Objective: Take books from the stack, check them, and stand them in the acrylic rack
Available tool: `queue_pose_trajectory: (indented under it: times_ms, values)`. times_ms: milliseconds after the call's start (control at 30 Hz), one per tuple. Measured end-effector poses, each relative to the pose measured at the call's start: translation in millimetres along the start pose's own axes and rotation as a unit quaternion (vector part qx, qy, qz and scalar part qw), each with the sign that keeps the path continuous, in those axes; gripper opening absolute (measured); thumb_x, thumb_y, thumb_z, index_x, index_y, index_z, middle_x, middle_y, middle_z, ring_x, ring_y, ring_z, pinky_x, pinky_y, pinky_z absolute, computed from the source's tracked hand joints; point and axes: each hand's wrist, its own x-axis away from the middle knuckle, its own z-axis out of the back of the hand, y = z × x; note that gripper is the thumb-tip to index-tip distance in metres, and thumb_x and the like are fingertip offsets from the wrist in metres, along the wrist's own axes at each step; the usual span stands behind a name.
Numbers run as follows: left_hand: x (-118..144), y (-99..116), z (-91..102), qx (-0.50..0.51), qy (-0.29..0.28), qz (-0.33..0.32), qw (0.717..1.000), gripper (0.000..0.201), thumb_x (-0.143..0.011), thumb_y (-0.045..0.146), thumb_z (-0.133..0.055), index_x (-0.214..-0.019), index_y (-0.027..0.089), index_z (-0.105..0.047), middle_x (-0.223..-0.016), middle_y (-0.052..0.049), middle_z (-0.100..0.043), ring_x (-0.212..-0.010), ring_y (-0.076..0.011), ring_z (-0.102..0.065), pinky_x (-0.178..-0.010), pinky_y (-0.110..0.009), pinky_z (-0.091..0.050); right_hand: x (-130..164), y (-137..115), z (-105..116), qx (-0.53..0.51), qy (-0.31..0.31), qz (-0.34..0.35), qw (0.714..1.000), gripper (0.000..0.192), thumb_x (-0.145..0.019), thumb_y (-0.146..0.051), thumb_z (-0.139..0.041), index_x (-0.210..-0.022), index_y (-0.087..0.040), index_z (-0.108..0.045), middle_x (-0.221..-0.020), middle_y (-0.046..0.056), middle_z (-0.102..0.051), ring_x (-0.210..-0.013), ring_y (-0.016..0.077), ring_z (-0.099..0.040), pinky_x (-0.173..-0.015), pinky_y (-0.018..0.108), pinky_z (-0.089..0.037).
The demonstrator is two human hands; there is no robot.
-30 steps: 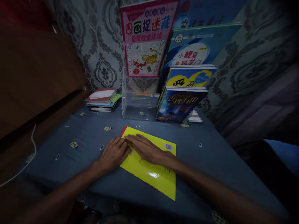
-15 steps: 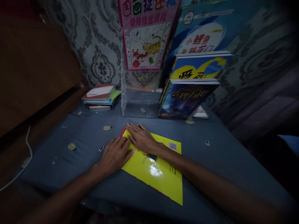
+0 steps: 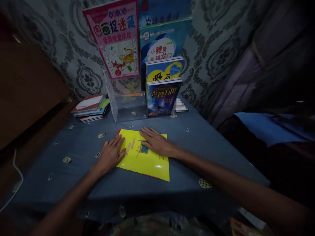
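A yellow book point(image 3: 145, 164) with pink lettering and a small green picture lies flat on the cloth-covered table point(image 3: 73, 183). My left hand point(image 3: 110, 154) rests along the book's left edge, fingers stretched out and the thumb on the cover. Across the upper part of the cover lies my right hand point(image 3: 156, 142), palm down with its fingers extended. Neither hand grips anything. Part of the book's upper right is hidden under my right hand and wrist.
Behind the book stands a clear acrylic rack point(image 3: 128, 114) holding a pink picture book point(image 3: 118, 42) and several others, a dark blue book point(image 3: 162, 98) foremost. A stack of books point(image 3: 90, 106) lies to its left. A white cable point(image 3: 19, 173) hangs at far left.
My right hand has slid right across the yellow cover, away from the left edge. My left hand stays by that edge. The camera view has shifted right and shows more of the room.
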Motion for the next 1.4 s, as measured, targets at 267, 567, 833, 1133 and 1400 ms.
queue_pose_trajectory:
  times_ms: [267, 567, 833, 1133, 1400]
  values:
    - [-3, 3, 7.5, -0.015, -0.016, -0.004, 1.0, 0.047, -0.097, 0.031, -0.045, -0.141, 0.015, -0.054, -0.149, -0.02, -0.052, -0.133, -0.0353, -0.055, -0.101, -0.052, -0.047, 66, 24, 13, 0.004, 0.016, -0.05, 0.999, 0.067, -0.105, -0.056, -0.022, -0.157, -0.016, -0.033, -0.164, 0.015, -0.03, -0.154, 0.0276, -0.022, -0.124, 0.056, -0.024]
    - [-47, 16, 4.5, 0.066, -0.053, -0.092, 0.992, 0.049, -0.1, 0.028, -0.041, -0.147, 0.018, -0.05, -0.153, -0.015, -0.05, -0.143, -0.0278, -0.046, -0.111, -0.05, -0.041, 67, 28, 6, 0.016, 0.025, -0.061, 0.998, 0.063, -0.105, -0.054, -0.026, -0.157, -0.021, -0.035, -0.163, 0.011, -0.033, -0.153, 0.0283, -0.028, -0.123, 0.057, -0.027]
    - [-38, -48, 20.2, 0.133, -0.083, 0.002, 0.988, 0.046, -0.1, 0.029, -0.036, -0.139, 0.021, -0.059, -0.149, -0.009, -0.055, -0.137, -0.0245, -0.054, -0.113, -0.047, -0.04, 68, 35, -3, 0.045, 0.035, -0.049, 0.997, 0.062, -0.105, -0.051, -0.025, -0.16, -0.024, -0.026, -0.164, 0.009, -0.034, -0.152, 0.0286, -0.029, -0.122, 0.055, -0.028]
    - [50, -59, 35.7, 0.11, -0.078, -0.012, 0.991, 0.049, -0.098, 0.018, -0.035, -0.139, 0.027, -0.06, -0.148, -0.007, -0.057, -0.14, -0.0271, -0.05, -0.109, -0.056, -0.042, 69, 38, -8, 0.074, 0.042, -0.035, 0.996, 0.063, -0.105, -0.049, -0.022, -0.161, -0.021, -0.023, -0.163, 0.012, -0.036, -0.152, 0.029, -0.03, -0.121, 0.055, -0.029]
    - [88, -51, 41.3, 0.115, -0.018, -0.08, 0.99, 0.045, -0.1, 0.021, -0.043, -0.142, 0.029, -0.058, -0.141, -0.008, -0.063, -0.133, -0.0263, -0.057, -0.103, -0.046, -0.05, 68, 35, -5, 0.092, 0.04, -0.037, 0.994, 0.06, -0.105, -0.047, -0.025, -0.156, -0.017, -0.034, -0.16, 0.014, -0.041, -0.149, 0.0286, -0.035, -0.119, 0.054, -0.033]
